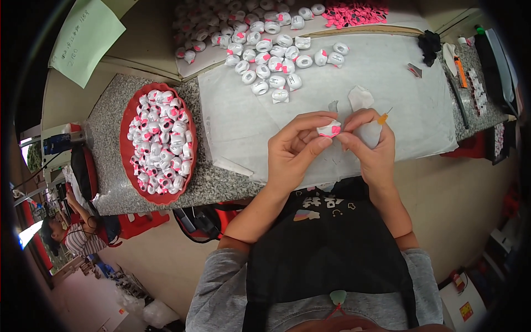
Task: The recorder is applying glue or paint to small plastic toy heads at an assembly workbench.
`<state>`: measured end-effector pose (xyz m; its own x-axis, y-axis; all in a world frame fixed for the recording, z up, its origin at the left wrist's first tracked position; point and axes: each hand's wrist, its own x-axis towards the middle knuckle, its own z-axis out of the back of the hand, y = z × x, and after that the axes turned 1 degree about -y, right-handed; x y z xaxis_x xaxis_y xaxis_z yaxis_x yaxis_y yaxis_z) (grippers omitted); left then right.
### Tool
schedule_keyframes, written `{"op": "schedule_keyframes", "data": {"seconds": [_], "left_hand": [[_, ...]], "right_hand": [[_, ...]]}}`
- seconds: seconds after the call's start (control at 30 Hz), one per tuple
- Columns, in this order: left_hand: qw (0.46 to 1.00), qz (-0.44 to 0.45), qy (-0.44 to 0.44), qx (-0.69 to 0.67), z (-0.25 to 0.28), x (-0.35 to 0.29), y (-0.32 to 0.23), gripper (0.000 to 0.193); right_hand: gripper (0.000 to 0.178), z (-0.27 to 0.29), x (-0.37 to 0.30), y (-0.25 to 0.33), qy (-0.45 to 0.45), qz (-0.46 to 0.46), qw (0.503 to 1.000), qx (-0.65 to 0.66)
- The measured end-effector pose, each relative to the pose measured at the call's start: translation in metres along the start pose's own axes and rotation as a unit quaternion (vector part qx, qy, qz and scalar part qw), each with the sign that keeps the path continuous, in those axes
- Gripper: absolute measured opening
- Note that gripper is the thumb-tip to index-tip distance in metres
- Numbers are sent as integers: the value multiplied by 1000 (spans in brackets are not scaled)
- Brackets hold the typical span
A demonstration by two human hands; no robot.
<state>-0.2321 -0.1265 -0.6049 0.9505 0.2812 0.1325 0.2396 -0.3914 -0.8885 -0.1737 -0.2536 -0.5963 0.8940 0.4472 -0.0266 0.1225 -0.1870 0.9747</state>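
Note:
Over the white paper sheet (249, 124), my left hand (298, 144) pinches a small white hollow piece with a pink bow (330, 130) between thumb and fingertips. Close against its right side are the thumb and index finger of my right hand (369, 146); whether they hold a tiny part there I cannot make out. Tucked in my right hand is a whitish squeeze bottle (369, 134) with an orange needle tip (382, 119) pointing up and away. Just beyond the hands lie a crumpled white tissue (360, 97) and a small grey scrap (333, 105).
A red scalloped tray (125, 149) heaped with similar pieces stands at left. More white pieces (276, 65) spread across the far side, beside a pile of pink parts (355, 15). An orange cutter (460, 72) and black cloth (429, 47) are far right. Another person (83, 235) sits at left.

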Motion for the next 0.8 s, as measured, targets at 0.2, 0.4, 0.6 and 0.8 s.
{"op": "schedule_keyframes", "data": {"seconds": [0.2,0.4,0.6,0.8], "left_hand": [[995,45,3,-84,2,-2,1,25],[991,64,24,-113,2,-2,2,23],[995,45,40,-76,1,-2,-1,19],[995,51,46,-70,3,-1,-1,18]], "right_hand": [[28,-8,-4,13,55,1,998,8],[27,-4,-2,4,50,-13,998,40],[24,-2,-6,4,46,-18,998,46],[22,-3,-6,4,35,-28,997,69]]}}
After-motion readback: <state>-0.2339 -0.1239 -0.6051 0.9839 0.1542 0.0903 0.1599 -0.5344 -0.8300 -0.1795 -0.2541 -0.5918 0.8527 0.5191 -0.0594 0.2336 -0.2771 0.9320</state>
